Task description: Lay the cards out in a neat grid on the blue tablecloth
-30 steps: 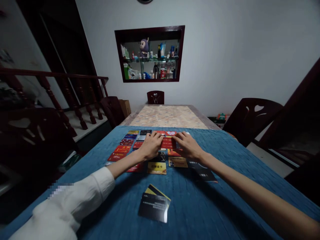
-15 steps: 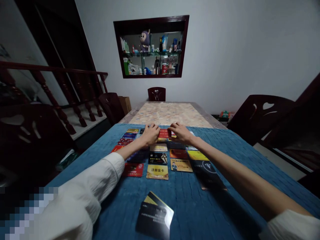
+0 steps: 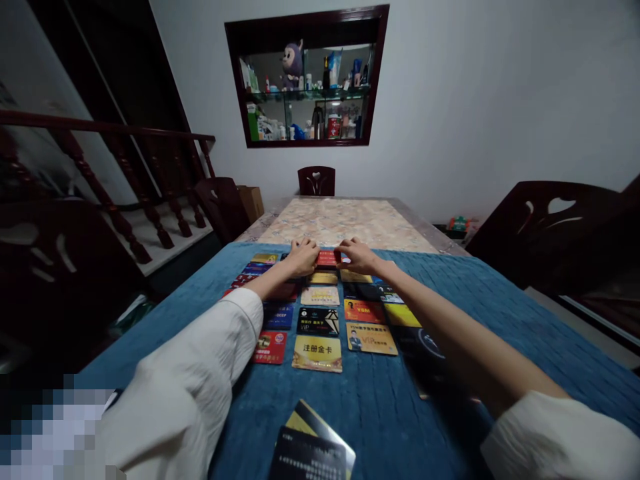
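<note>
At the far end of the middle column lies a red card (image 3: 328, 258) on the blue cloth (image 3: 370, 413). My left hand (image 3: 303, 257) has its fingers closed at the card's left edge. At its right edge the fingers of my right hand (image 3: 358, 256) are pinched. Nearer to me in the same column are a narrow gold card (image 3: 323, 277), a pale gold card (image 3: 320, 295), a black VIP card (image 3: 318, 322) and a gold card with black characters (image 3: 317, 353). My forearms cover parts of the side columns.
Loose overlapping cards (image 3: 313, 457) lie close to me. An orange VIP card (image 3: 371, 339) and a red card (image 3: 271, 348) flank the middle column. Chairs (image 3: 545, 227) stand around the table. A wall niche (image 3: 307, 80) holds bottles and a purple plush toy.
The view has shifted, so the near cards appear lower and larger. Both hands stay at the far red card, and more of the gold card below my right hand shows.
</note>
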The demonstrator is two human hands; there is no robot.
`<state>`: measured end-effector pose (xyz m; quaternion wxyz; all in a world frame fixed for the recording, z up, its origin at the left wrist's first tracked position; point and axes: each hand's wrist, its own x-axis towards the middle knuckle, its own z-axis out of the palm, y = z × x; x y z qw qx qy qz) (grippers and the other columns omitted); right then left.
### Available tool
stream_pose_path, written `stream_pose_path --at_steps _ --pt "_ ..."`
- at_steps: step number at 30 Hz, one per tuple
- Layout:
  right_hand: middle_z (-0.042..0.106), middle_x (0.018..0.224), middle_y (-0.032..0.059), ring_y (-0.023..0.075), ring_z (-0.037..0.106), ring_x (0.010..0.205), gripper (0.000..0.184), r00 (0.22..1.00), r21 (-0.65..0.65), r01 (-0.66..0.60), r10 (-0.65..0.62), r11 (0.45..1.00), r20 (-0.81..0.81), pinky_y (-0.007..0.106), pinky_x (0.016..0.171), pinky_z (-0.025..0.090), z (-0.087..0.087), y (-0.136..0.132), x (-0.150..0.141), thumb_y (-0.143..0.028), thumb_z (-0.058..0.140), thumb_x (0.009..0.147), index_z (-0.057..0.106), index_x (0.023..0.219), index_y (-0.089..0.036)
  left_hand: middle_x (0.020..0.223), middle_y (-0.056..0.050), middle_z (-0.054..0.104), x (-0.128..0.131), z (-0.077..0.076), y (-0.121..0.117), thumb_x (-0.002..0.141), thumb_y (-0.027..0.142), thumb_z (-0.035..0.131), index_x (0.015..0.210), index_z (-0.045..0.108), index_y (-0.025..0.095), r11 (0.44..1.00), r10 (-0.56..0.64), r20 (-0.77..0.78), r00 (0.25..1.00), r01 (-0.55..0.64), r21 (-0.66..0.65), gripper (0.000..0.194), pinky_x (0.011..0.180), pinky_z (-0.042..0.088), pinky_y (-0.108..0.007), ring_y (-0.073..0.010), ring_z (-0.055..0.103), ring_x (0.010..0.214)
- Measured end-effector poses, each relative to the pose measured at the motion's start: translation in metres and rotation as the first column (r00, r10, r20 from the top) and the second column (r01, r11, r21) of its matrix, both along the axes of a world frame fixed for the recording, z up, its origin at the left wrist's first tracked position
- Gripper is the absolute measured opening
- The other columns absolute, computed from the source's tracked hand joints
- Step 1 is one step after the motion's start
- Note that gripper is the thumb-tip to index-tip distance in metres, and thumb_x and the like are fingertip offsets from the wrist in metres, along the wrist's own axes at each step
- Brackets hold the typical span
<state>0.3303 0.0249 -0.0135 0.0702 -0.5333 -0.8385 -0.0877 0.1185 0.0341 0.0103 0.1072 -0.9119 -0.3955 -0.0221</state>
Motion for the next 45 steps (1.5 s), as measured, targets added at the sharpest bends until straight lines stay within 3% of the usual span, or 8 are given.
stream_pose_path --at_steps 15,32,38,45 --pt "0.063 0.124 0.0134 0.0322 0.048 0.113 0.037 0.998 -0.074 0.068 -0.068 0.995 -0.009 0.038 0.087 0.039 -0.021 0.027 -0.002 -0.041 0.065 0.089 0.068 0.120 -0.022 0.126 -0.016 0.060 0.008 -0.013 0.027 0.082 0.012 0.054 0.106 0.065 0.017 0.996 0.038 -0.028 0.999 -0.040 -0.082 0.027 0.103 0.034 -0.062 -0.0343 0.042 0.128" --pt "0.068 0.120 0.0110 0.0343 0.049 0.119 0.033 0.982 -0.129 0.182 -0.175 0.975 0.068 0.038 0.084 0.037 -0.015 0.018 -0.013 -0.044 0.057 0.092 0.071 0.118 -0.029 0.128 -0.016 0.062 0.007 -0.020 0.045 0.078 0.012 0.057 0.098 0.069 0.019 0.987 0.055 -0.080 0.995 -0.066 -0.149 0.025 0.106 0.033 -0.064 -0.0359 0.038 0.134" --pt "0.071 0.119 0.0090 0.0333 0.050 0.118 0.032 0.981 -0.130 0.189 -0.181 0.973 0.071 0.039 0.085 0.038 -0.015 0.016 -0.015 -0.043 0.054 0.094 0.071 0.118 -0.030 0.117 -0.014 0.067 0.009 -0.021 0.050 0.071 0.008 0.058 0.094 0.069 0.019 0.980 0.037 -0.089 0.995 -0.054 -0.192 0.028 0.108 0.029 -0.065 -0.0370 0.035 0.136" --pt "0.072 0.118 0.0113 0.0332 0.051 0.117 0.035 0.984 -0.114 0.171 -0.163 0.979 0.078 0.041 0.087 0.038 -0.012 0.011 -0.017 -0.039 0.051 0.095 0.072 0.120 -0.027 0.113 -0.014 0.066 0.010 -0.022 0.052 0.068 0.008 0.059 0.094 0.067 0.018 0.979 0.029 -0.083 0.996 -0.045 -0.200 0.030 0.106 0.033 -0.061 -0.0362 0.041 0.132"
